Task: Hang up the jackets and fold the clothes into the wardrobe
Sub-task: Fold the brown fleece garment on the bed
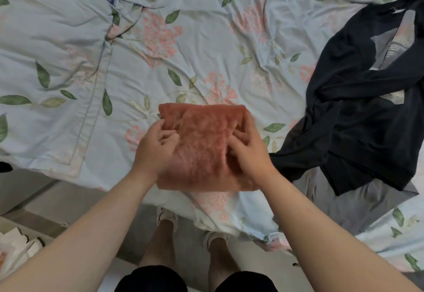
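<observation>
Your view is moderately bright, lit softly and evenly; the source itself cannot be told. Creases in the bed sheet [206, 39] carry only faint grey shading, and the floor [190, 245] by your feet sits dimmer. The black garment [367, 119] reads as a nearly flat dark mass with little fold detail. Your left hand [153, 149], right hand [250, 154] and the orange cloth [202, 144] between them look slightly smeared. The wide lens bows the frame edges, and the whole picture is soft.
</observation>
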Motion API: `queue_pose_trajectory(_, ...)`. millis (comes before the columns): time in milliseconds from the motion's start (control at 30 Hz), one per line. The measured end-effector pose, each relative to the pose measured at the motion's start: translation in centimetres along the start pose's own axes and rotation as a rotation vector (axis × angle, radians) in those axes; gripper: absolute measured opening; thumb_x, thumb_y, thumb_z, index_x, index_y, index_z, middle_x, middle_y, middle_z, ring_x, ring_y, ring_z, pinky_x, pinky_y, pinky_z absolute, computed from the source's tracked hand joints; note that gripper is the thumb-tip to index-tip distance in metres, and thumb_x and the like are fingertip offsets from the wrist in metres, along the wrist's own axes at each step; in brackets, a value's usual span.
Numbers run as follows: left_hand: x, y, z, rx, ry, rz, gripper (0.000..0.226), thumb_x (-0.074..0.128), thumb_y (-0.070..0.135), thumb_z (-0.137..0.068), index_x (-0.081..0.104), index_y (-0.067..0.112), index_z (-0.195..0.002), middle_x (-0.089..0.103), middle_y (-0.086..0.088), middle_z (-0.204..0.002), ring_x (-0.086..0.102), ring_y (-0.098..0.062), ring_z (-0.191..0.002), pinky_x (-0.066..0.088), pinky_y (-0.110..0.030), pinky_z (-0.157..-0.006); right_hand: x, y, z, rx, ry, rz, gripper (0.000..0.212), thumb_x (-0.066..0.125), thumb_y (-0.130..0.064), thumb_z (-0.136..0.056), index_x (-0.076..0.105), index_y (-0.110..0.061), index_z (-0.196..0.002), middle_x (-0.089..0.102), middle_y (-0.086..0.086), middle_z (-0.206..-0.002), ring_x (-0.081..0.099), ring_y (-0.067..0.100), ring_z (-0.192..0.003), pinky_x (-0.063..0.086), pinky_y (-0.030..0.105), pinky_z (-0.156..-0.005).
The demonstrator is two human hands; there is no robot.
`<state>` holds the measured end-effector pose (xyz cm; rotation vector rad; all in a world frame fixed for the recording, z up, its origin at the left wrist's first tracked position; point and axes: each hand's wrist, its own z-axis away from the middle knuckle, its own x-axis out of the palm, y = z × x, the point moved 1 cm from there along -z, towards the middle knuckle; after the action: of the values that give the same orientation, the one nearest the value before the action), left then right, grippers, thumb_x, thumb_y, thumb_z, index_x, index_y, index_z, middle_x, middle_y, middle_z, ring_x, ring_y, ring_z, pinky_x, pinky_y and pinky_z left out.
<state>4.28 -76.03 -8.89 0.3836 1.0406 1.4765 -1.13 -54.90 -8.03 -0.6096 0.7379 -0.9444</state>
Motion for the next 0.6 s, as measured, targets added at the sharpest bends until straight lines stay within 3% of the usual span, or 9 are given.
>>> queue_pose_trajectory(33, 0.6, -0.3, 0.4, 0.206, -0.017, -0.260, 0.063, 0.061, 0.024, -0.093, 0.036, 0.015, -0.150, 0.052, 0.004, -0.138, 0.053, -0.011, -0.123, 0.043, -0.029, -0.106, 0.7, 0.4, -0.1, -0.137, 0.007, 0.328, 0.066, 0.054, -0.048, -0.090, 0.019, -0.064, -0.144, 0.043, -0.011, -0.153, 0.045, 0.017, -0.138, 0.033, 0.052, -0.114)
queue_pose_trajectory(100, 1.9, -1.8, 0.8, 0.553, -0.025, -0.673, 0.075, 0.058, 0.027, -0.089, 0.024, 0.015, -0.155, 0.036, -0.008, -0.155, 0.034, -0.023, -0.142, 0.027, -0.034, -0.117, 1.9, 0.6, 0.0, -0.385, 0.074, 0.767, 0.066, 0.055, -0.044, -0.091, 0.028, -0.047, -0.151, 0.026, -0.004, -0.163, 0.018, 0.016, -0.148, -0.001, 0.038, -0.119)
queue_pose_trajectory(167, 3.1, -2.6, 0.7, 0.682, -0.012, -0.863, 0.073, 0.050, 0.033, -0.086, 0.029, 0.014, -0.153, 0.032, -0.019, -0.157, 0.028, -0.035, -0.145, 0.016, -0.041, -0.120, 2.7, 0.9, -0.3, -0.514, 0.082, 0.884, 0.062, 0.051, -0.040, -0.095, 0.033, -0.033, -0.154, 0.019, 0.005, -0.165, 0.009, 0.021, -0.152, -0.005, 0.036, -0.121)
queue_pose_trajectory(300, 5.4, -2.0, -1.1, 0.627, -0.031, -0.910, 0.066, 0.037, 0.037, -0.092, 0.034, 0.010, -0.152, 0.029, -0.017, -0.159, 0.023, -0.031, -0.149, 0.007, -0.043, -0.123, 3.6, 2.9, -3.1, -0.478, 0.017, 0.957, 0.064, 0.025, -0.048, -0.098, 0.017, -0.028, -0.158, 0.005, 0.005, -0.167, 0.000, 0.024, -0.154, 0.004, 0.049, -0.124)
queue_pose_trajectory(500, 6.7, -5.1, -4.8, 0.526, -0.076, -1.020, 0.070, 0.020, 0.043, -0.095, 0.013, 0.015, -0.158, 0.010, -0.010, -0.166, 0.005, -0.023, -0.153, -0.009, -0.038, -0.123, 5.0, 5.9, -5.7, -0.397, 0.084, 0.988, 0.070, 0.022, -0.053, -0.097, 0.007, -0.024, -0.159, 0.003, 0.010, -0.167, -0.003, 0.023, -0.154, -0.002, 0.048, -0.124)
queue_pose_trajectory(600, 6.6, -6.7, -6.0, 0.525, -0.061, -0.975, 0.068, 0.020, 0.040, -0.095, 0.014, 0.015, -0.157, 0.011, -0.008, -0.165, 0.007, -0.022, -0.153, -0.013, -0.032, -0.121, 6.1, 6.8, -6.4, -0.386, 0.114, 0.988, 0.070, 0.023, -0.053, -0.096, 0.011, -0.024, -0.159, 0.007, 0.010, -0.167, 0.001, 0.023, -0.154, 0.000, 0.047, -0.124)
